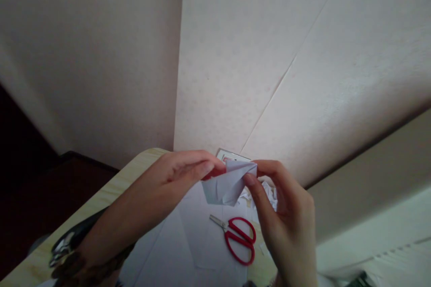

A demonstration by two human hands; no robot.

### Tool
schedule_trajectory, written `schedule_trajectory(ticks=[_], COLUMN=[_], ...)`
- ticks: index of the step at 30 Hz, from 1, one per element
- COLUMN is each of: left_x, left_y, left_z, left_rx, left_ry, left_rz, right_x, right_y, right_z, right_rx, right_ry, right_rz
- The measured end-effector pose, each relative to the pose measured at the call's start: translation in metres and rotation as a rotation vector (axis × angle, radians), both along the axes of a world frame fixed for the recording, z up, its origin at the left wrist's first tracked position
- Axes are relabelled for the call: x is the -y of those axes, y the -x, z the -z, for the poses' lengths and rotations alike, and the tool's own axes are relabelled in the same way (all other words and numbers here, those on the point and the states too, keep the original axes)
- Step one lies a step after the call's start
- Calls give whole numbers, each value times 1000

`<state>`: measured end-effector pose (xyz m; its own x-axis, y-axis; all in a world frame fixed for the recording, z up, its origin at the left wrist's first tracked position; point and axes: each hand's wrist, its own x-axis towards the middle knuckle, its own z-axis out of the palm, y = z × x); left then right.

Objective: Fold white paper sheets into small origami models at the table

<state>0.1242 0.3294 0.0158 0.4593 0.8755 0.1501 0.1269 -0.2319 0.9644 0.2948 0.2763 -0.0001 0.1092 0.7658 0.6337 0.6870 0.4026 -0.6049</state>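
Observation:
A small piece of folded white paper (pixel 224 186) is held up above the table, with creases and layered flaps. My right hand (pixel 286 202) pinches its upper right corner between thumb and index finger. From the left, my left hand (pixel 185 168) reaches to the paper's upper left edge. Its fingers are stretched out, and some fingertips are partly hidden behind the paper, while its thumb shows no grip on it. Below the folded paper, scissors (pixel 240 237) with red handles lie on white paper sheets (pixel 198 233), blades pointing up and left.
Crumpled white paper (pixel 269 193) lies behind my right hand. A flat, pale rectangular item (pixel 232 154) rests at the table's far edge, against the wall (pixel 215 76). The light wooden table (pixel 144 159) ends at the left beside a dark area.

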Motion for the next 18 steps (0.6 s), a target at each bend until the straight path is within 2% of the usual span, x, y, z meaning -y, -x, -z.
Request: schedule_trajectory(ticks=[6, 11, 18], left_x=[2, 2, 0], left_y=[-1, -3, -3], left_z=[5, 1, 3], left_rx=[41, -2, -61], left_ry=[14, 53, -4], left_rz=[68, 141, 72], right_x=[-2, -1, -1], right_y=[2, 5, 5], right_z=[-2, -4, -3], right_rx=[-27, -20, -36], right_ry=[13, -9, -18], right_rz=[-14, -43, -66])
